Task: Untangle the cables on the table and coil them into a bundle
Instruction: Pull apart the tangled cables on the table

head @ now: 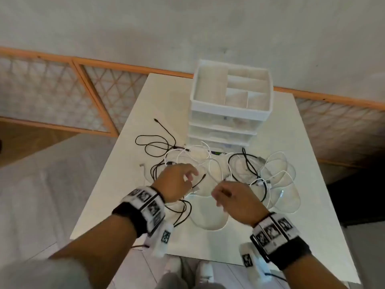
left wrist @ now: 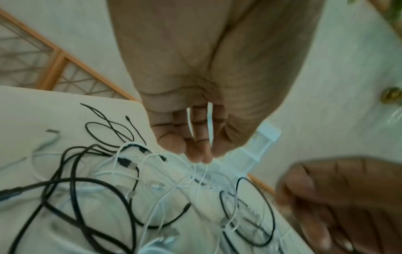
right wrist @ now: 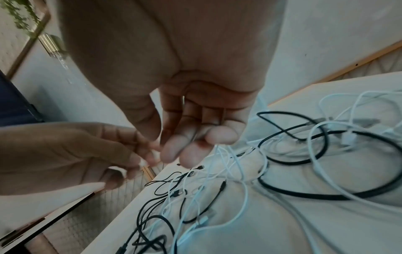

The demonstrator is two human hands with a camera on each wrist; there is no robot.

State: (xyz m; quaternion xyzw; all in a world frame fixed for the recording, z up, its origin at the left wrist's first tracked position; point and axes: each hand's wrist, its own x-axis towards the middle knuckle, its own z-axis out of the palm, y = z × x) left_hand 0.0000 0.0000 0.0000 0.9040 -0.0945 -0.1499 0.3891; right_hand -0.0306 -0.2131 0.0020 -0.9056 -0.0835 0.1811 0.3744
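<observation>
A tangle of black and white cables [head: 210, 163] lies across the middle of the white table [head: 308, 215]. My left hand [head: 183, 178] hovers over its left part. Its curled fingers [left wrist: 195, 151] pinch a thin white cable [left wrist: 210, 118], whose strands hang down to the pile. My right hand [head: 227, 195] is close beside it on the right. White strands [right wrist: 219, 154] rise from the pile to its curled ring and little fingers [right wrist: 219, 137]; the thumb [right wrist: 143, 120] stands apart. A thick black cable loop [right wrist: 326, 158] lies under the right hand.
A white drawer organizer [head: 229, 105] with an open divided top tray stands at the back of the table, right behind the cables. A thin black cable [head: 154, 142] trails toward the left edge. A wooden lattice panel [head: 62, 90] runs along the wall.
</observation>
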